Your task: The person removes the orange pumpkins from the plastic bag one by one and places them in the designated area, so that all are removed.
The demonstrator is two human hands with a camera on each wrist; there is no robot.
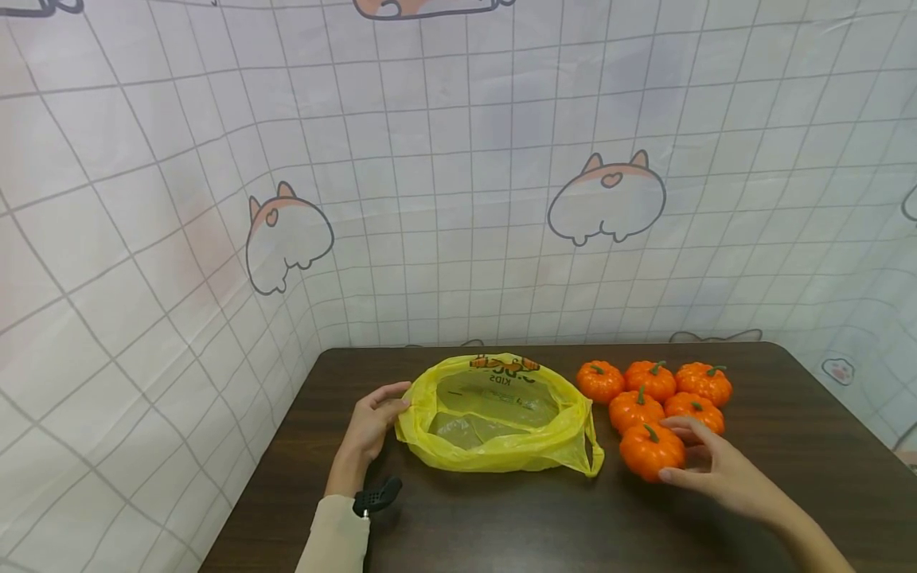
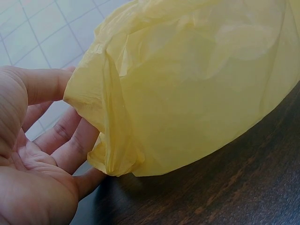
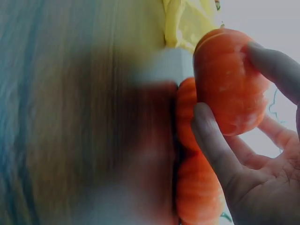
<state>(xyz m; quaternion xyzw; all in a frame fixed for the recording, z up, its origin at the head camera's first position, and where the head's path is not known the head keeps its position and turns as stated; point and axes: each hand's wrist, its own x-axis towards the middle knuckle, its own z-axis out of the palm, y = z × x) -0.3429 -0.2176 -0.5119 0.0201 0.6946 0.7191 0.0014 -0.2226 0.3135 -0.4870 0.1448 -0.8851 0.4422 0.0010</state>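
A yellow plastic bag [image 1: 494, 458] stands on the table with its mouth spread open, showing its inside. At its left rim my left hand [image 1: 370, 424] holds the film between thumb and fingers; the left wrist view shows the folded bag edge [image 2: 110, 112] against them. My right hand [image 1: 716, 471] grips a small orange pumpkin [image 1: 652, 452] with a green stem, thumb on one side and fingers on the other. In the right wrist view this held pumpkin [image 3: 229, 84] is lifted off the table. Several similar pumpkins [image 1: 634, 411] sit close together just behind it.
The dark wooden table [image 1: 501, 525] runs back to a white gridded wall sheet [image 1: 444, 199] with cartoon dog prints. One handle loop [image 1: 593, 450] of the bag hangs at its right side, toward the pumpkins. A dark band [image 1: 377, 495] is on the left wrist.
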